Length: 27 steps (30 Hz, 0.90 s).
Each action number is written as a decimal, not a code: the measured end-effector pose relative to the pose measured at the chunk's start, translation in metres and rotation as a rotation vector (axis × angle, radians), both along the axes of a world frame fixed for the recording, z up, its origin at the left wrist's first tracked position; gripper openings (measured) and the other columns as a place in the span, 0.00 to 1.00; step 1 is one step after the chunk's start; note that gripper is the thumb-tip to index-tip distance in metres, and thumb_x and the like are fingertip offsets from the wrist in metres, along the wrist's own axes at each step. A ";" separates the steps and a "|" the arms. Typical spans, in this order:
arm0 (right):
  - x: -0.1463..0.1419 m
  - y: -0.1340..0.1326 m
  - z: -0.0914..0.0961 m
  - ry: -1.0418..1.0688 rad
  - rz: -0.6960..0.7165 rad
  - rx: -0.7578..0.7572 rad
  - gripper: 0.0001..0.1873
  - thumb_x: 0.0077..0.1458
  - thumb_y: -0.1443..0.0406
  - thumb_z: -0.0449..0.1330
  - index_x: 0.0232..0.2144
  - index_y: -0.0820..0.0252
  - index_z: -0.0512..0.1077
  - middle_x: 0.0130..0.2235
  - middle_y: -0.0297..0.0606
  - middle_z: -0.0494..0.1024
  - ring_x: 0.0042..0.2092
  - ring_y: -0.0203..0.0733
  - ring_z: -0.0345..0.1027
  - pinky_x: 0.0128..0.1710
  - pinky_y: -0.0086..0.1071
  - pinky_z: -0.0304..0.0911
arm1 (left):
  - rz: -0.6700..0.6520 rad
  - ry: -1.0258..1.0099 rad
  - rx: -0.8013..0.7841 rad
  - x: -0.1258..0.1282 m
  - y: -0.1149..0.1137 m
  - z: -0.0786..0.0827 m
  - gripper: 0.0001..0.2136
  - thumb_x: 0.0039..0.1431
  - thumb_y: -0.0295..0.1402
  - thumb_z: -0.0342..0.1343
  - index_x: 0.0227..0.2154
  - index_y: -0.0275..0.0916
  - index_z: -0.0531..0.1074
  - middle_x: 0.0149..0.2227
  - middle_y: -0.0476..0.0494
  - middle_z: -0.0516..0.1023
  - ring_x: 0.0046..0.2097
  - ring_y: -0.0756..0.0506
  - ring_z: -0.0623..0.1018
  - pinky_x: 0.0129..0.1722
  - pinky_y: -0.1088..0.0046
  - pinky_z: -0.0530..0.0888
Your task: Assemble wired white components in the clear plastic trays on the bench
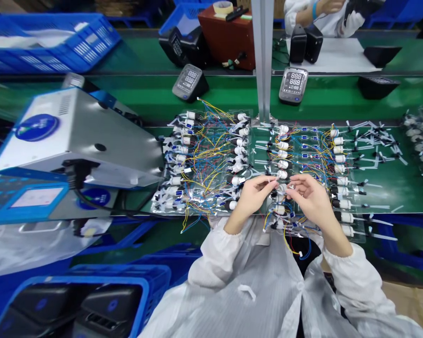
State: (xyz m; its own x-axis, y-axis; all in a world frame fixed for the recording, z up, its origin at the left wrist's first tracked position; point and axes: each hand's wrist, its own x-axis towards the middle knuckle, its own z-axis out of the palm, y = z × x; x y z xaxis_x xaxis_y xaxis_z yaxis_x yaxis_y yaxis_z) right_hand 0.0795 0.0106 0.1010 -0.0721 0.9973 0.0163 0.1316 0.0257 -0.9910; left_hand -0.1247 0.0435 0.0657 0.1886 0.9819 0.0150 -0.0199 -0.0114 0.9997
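My left hand (255, 195) is closed in a pinch, thumb against forefinger, over a column of small white motor-like cylinders (283, 145) with black ends. Facing it across a narrow gap, my right hand (310, 197) also pinches, with a small whitish bit (290, 186) showing at its fingertips. What exactly either hand holds is too small to tell. Below the hands lie clear plastic trays with more cylinders, small blue parts (305, 146) and thin red, yellow and blue wires. Another wired tray (211, 159) sits left of my left hand.
A grey-white machine (102, 136) with a black plug stands at left. Blood pressure monitors (293, 85) rest beyond the trays, beside a metal post (262, 61). Loose white tubes (377, 141) lie at right. A blue crate (155, 281) holds black housings. Across the bench, a co-worker's gloved hand (352, 22) shows.
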 end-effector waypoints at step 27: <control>-0.009 -0.002 -0.002 -0.041 0.009 0.193 0.03 0.63 0.60 0.69 0.38 0.50 0.83 0.42 0.39 0.85 0.45 0.46 0.80 0.48 0.44 0.77 | -0.075 0.125 0.299 -0.005 -0.008 0.007 0.05 0.66 0.35 0.65 0.36 0.42 0.85 0.38 0.42 0.88 0.40 0.44 0.85 0.46 0.65 0.81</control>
State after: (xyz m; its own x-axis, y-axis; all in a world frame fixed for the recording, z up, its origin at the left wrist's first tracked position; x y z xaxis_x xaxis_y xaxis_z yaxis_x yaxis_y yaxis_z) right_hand 0.0708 0.0088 0.0988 -0.0860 0.9753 0.2036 0.1705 0.2157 -0.9615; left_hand -0.1294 0.0355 0.0727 0.2786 0.9208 0.2731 0.0908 -0.3083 0.9469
